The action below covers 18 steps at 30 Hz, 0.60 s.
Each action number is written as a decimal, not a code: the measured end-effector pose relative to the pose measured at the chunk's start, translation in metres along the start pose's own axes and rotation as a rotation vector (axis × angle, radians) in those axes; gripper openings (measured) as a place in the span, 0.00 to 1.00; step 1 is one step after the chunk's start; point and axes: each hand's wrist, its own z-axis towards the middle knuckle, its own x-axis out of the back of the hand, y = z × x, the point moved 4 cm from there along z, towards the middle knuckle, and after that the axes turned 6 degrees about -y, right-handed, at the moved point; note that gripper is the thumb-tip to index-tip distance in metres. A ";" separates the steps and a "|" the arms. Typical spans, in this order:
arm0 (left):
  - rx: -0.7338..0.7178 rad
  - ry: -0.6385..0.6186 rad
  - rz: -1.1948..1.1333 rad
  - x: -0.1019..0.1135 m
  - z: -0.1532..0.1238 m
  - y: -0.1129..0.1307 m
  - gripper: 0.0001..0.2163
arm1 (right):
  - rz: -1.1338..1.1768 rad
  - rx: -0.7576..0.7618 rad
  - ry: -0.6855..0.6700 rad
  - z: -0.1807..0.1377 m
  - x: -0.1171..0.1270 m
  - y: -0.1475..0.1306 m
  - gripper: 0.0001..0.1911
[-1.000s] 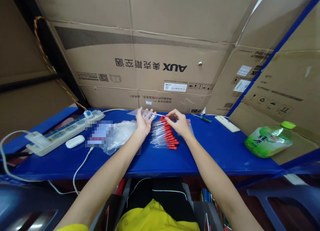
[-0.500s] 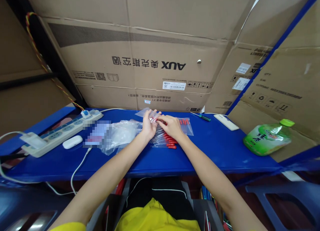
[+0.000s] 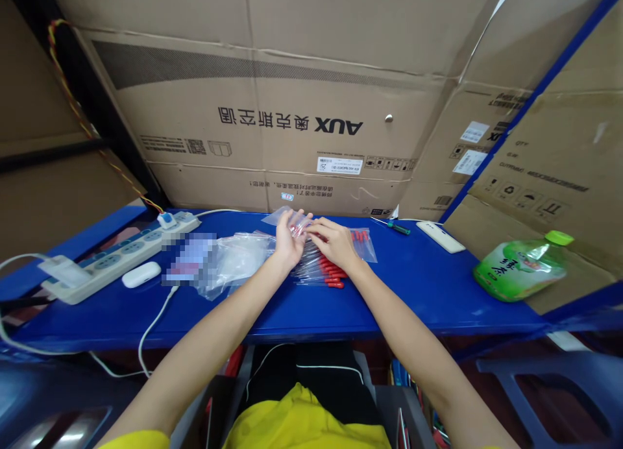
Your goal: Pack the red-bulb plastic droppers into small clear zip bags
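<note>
My left hand (image 3: 291,238) is closed on a clear plastic bag (image 3: 275,217) with something red in or behind it. Fingers of my right hand (image 3: 335,241) pinch at the bag's edge, close to the left fingertips; a small red piece shows there, too small to name. Under and beside the right hand lie several thin clear-shafted pieces with red ends (image 3: 334,275). Behind that hand, a flat clear bag (image 3: 367,244) holds more red-ended pieces. Left of my left hand is a pile of clear plastic bags (image 3: 241,257).
A power strip (image 3: 121,254), a white case (image 3: 141,275) and a blurred-out rectangle (image 3: 192,257) are on the left of the blue table (image 3: 413,300). On the right are a screwdriver (image 3: 399,228), a white phone-like slab (image 3: 440,237) and a green bottle (image 3: 520,267). Cardboard (image 3: 292,60) stands behind.
My fingers have shifted slightly at the bag, the left ones spreading a little more. The things on the table have stayed in place.
</note>
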 end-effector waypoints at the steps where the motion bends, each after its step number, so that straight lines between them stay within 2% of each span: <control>1: -0.007 -0.003 -0.012 -0.001 0.000 0.003 0.11 | 0.014 -0.012 0.026 0.000 0.004 0.002 0.11; 5: -0.055 0.035 -0.079 -0.001 0.001 0.014 0.07 | -0.059 -0.196 0.082 -0.001 0.020 0.024 0.11; 11: -0.084 0.094 -0.105 0.006 0.006 0.020 0.07 | -0.130 -0.491 -0.080 -0.011 0.023 0.066 0.12; 15: -0.087 0.117 -0.097 0.010 0.009 0.021 0.07 | -0.110 -0.524 -0.169 -0.015 0.013 0.073 0.11; 18: -0.102 0.123 -0.099 0.011 0.009 0.022 0.07 | -0.093 -0.527 -0.161 -0.015 0.009 0.072 0.09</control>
